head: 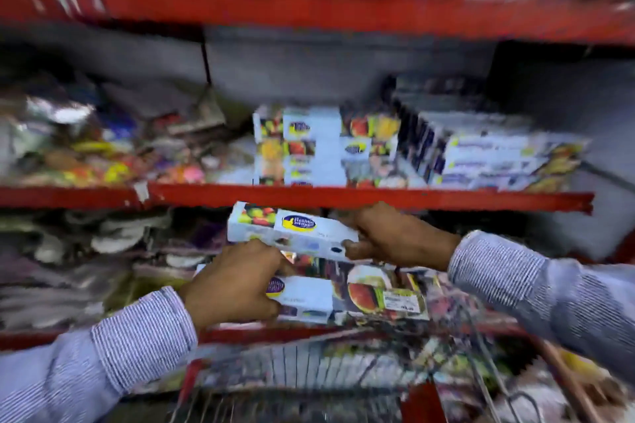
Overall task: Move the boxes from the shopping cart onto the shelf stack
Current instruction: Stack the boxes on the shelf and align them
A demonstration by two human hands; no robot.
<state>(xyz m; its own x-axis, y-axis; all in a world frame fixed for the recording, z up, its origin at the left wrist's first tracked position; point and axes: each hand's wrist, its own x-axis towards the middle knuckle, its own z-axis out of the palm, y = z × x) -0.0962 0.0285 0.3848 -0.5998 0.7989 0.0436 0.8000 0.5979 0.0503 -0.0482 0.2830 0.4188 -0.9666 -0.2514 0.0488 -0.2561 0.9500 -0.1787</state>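
Observation:
My right hand [381,233] grips the right end of a long white box [288,228] with fruit pictures and a blue-and-yellow logo, held just under the red shelf edge [343,197]. My left hand [233,288] grips the left end of a second such box [347,298], lower, above the wire shopping cart [309,371]. More of the same boxes fill the cart, blurred. A stack of matching boxes [326,147] stands on the middle shelf.
Flat white packs [498,157] lie to the right of the stack. Colourful bagged goods [86,154] crowd the shelf's left side. Another red shelf [309,10] runs above, and grey packets [86,250] fill the lower shelf at the left.

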